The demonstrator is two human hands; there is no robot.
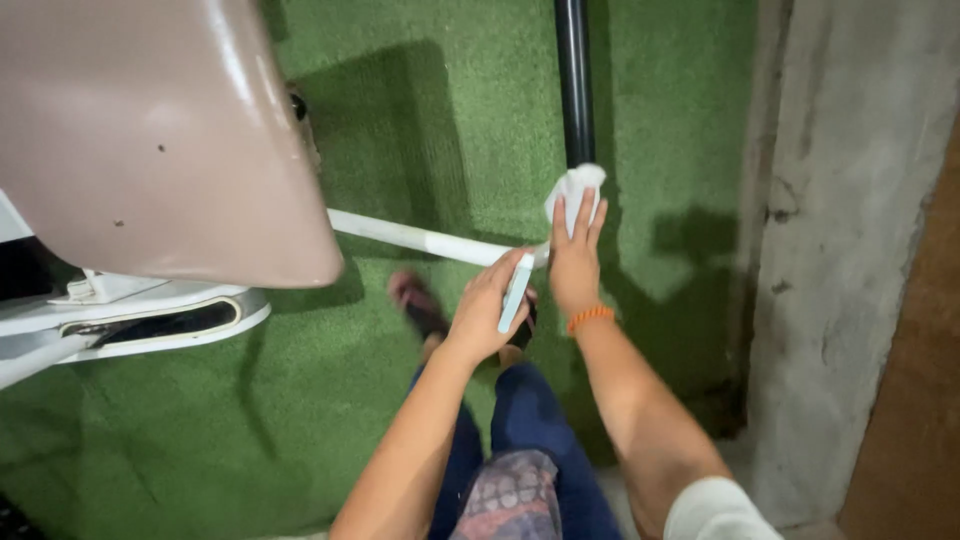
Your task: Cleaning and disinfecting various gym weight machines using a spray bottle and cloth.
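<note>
My right hand [574, 262] presses a white cloth [574, 186] against the lower end of a black vertical bar [574, 80], fingers stretched flat over the cloth. An orange band circles that wrist. My left hand [487, 312] is curled around a slim white and light-blue object [516, 292], possibly a small bottle, right beside the end of a white horizontal tube [410, 237]. The two hands sit close together where the white tube meets the black bar.
A large beige padded seat [150, 140] on a white frame [150, 320] fills the upper left. Green artificial turf [440, 110] covers the floor. A rough grey concrete wall [850, 250] stands at right. My legs in blue trousers and a sandalled foot [418, 303] lie below.
</note>
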